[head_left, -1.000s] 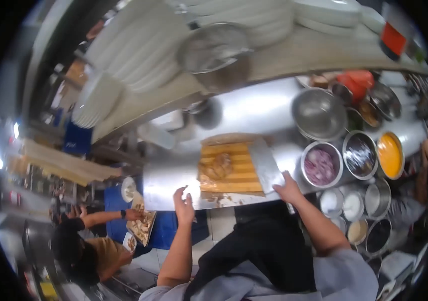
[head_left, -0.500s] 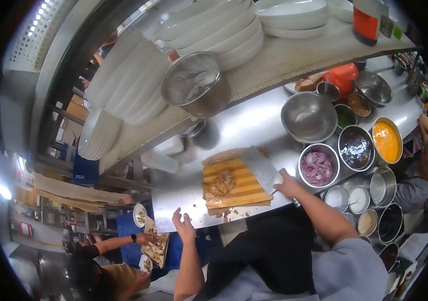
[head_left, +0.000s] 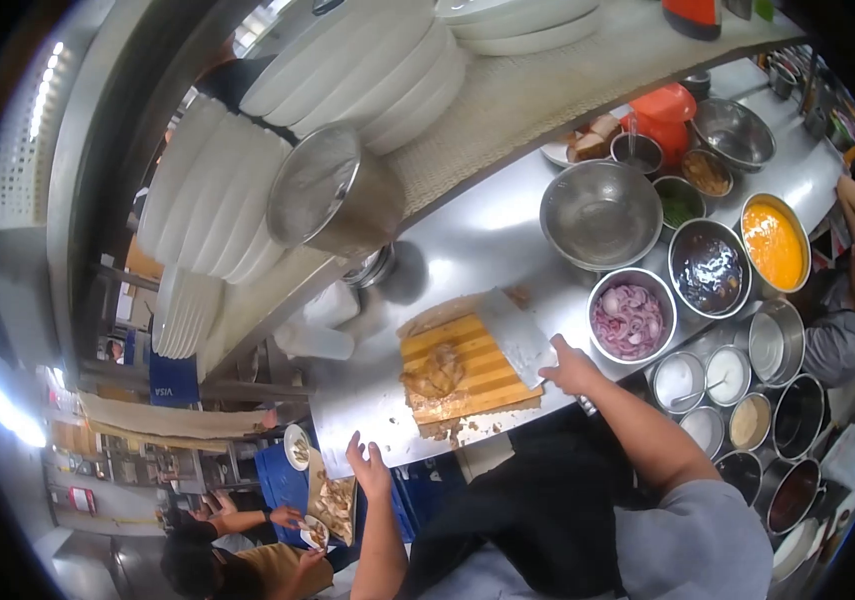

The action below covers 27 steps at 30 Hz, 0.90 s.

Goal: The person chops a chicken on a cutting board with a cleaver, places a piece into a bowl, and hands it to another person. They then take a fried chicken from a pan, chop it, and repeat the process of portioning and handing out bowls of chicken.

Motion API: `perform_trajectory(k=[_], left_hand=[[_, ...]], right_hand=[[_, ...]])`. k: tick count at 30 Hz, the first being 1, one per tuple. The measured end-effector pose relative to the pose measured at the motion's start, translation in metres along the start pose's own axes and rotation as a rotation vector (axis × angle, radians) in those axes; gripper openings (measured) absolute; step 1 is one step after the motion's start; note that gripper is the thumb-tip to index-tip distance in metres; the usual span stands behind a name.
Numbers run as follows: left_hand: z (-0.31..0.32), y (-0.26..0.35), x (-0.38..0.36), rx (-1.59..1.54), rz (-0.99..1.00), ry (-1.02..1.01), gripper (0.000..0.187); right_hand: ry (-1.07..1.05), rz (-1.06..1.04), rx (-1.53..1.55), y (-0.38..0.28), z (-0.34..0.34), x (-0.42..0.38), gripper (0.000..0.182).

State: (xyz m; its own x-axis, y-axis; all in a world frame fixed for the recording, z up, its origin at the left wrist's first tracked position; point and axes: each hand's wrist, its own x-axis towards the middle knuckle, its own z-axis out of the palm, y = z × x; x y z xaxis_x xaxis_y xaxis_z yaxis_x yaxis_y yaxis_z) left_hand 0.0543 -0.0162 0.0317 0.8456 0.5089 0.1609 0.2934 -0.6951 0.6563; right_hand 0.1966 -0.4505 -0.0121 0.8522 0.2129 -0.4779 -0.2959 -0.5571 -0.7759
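Note:
My right hand (head_left: 572,368) is closed round the handle of a broad cleaver (head_left: 515,337), whose blade lies over the right part of a striped wooden cutting board (head_left: 482,378). A piece of browned cooked meat (head_left: 435,371) rests on the board's left part. My left hand (head_left: 368,467) is raised near the counter's front edge, left of the board, its fingers apart and nothing in it. Brown crumbs are scattered along the board's front edge.
Right of the board stand a bowl of sliced red onion (head_left: 632,315), an empty metal bowl (head_left: 601,215), dark sauce (head_left: 709,268) and orange liquid (head_left: 774,243). A shelf (head_left: 507,125) holds stacked white dishes. Co-workers are at lower left and far right.
The view has shifted a little. The co-worker at lower left has moved a hand from the chopped food toward a small white dish. My hands keep nearly the same pose, and the meat stays put.

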Motion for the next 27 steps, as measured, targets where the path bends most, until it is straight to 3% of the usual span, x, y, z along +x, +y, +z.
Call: perform_trajectory(k=[7, 13, 27], left_hand=[[0.032, 0.035, 0.021, 0.007, 0.02, -0.114, 0.048], [0.055, 0.072, 0.037, -0.081, 0.063, -0.107, 0.048], [0.083, 0.056, 0.031, -0.144, -0.03, -0.074, 0.052]], right_hand=[[0.112, -0.129, -0.011, 0.019, 0.012, 0.01, 0.059], [-0.073, -0.014, 0.164, 0.004, -0.008, 0.001, 0.062], [-0.144, -0.01, 0.289, 0.005, -0.012, 0.013, 0.047]])
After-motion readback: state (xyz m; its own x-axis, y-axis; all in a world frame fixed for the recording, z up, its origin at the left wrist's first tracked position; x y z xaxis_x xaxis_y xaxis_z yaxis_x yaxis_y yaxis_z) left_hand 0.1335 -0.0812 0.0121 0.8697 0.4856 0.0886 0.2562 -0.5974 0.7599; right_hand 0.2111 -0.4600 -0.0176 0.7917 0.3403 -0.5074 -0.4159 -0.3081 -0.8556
